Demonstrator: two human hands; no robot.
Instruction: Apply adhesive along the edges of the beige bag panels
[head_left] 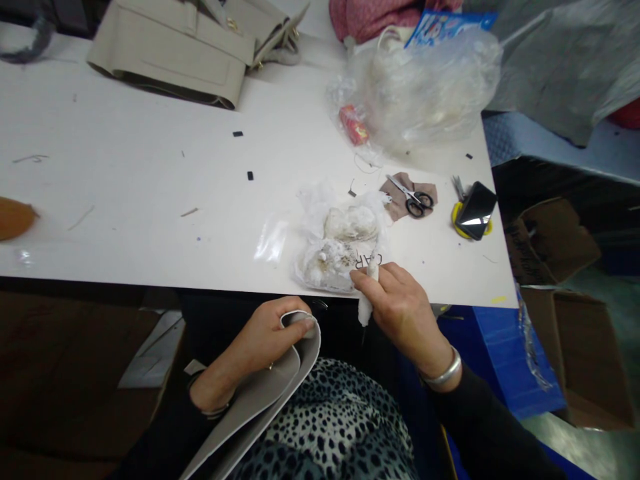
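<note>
My left hand [260, 340] is closed on the curled edge of a grey leather panel [265, 393] that lies over my lap, below the table's front edge. My right hand [400, 303] pinches a small white wad of cotton [366, 307] at the table's edge. Just beyond its fingers lies a clear plastic bag of white stuffing [335, 247] on the white table [150, 167].
Small scissors [413, 198] rest on a brown scrap, with a phone on a yellow disc [475, 210] to their right. A large clear bag [425, 87] and a beige handbag [185, 47] stand at the back. Cardboard boxes [555, 240] sit on the floor right.
</note>
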